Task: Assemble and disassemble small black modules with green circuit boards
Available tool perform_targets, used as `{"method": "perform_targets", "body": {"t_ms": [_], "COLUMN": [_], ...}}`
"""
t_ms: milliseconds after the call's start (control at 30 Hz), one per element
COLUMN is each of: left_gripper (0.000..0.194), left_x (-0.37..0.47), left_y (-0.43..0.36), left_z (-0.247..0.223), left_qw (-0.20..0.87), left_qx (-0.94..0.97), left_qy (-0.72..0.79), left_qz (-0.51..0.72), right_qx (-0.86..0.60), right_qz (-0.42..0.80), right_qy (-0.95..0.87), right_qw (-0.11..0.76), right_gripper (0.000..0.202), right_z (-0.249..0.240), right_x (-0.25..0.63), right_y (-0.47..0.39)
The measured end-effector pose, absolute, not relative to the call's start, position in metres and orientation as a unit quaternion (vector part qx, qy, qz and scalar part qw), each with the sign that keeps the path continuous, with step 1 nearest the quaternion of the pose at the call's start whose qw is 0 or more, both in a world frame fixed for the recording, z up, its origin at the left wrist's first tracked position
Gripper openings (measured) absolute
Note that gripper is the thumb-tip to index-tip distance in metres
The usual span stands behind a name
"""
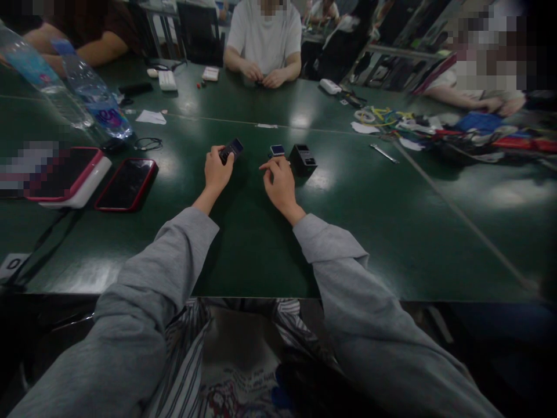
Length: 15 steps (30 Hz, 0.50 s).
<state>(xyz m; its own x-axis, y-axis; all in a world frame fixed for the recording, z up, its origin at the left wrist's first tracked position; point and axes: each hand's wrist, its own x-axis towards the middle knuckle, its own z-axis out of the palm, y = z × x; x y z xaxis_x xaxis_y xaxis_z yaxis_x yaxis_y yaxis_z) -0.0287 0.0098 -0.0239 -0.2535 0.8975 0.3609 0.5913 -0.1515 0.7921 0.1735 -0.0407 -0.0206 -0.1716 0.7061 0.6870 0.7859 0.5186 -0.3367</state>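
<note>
My left hand [219, 170] is closed around a small black device with a dark screen [235, 145], its thumb lying across the front. Over to the right, my right hand [279, 181] has bent fingers at the near edge of a second small device with a bluish screen [277, 150]. Those fingers partly cover the device, and its lower part is hidden. Just beside the right hand stands a black box-shaped case [303, 159] with grey markings on it. Both hands are above the dark green table [256, 249], several centimetres apart.
A red-edged phone [126, 184] and a pink-framed device on a white base [65, 174] lie at left, near plastic bottles [98, 98]. A wrench [383, 153] and tangled cables [409, 125] lie at right. Across the table, a person in white [264, 40] handles something small.
</note>
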Motion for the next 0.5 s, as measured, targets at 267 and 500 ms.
{"method": "perform_targets", "body": {"t_ms": [267, 500], "left_gripper": [0.025, 0.029], "left_x": [-0.0297, -0.0344], "left_y": [0.0094, 0.0177], "left_z": [-0.0269, -0.0327], "left_qw": [0.16, 0.16], "left_qx": [0.584, 0.556], "left_qy": [0.607, 0.636], "left_qz": [0.514, 0.512], "right_qx": [-0.494, -0.494], "right_qz": [-0.023, -0.028], "right_qy": [-0.762, -0.763], "right_qw": [0.418, 0.416], "right_gripper": [0.024, 0.023], "right_z": [-0.0194, -0.019], "right_x": [0.173, 0.1731], "right_y": [-0.0424, -0.0415]}}
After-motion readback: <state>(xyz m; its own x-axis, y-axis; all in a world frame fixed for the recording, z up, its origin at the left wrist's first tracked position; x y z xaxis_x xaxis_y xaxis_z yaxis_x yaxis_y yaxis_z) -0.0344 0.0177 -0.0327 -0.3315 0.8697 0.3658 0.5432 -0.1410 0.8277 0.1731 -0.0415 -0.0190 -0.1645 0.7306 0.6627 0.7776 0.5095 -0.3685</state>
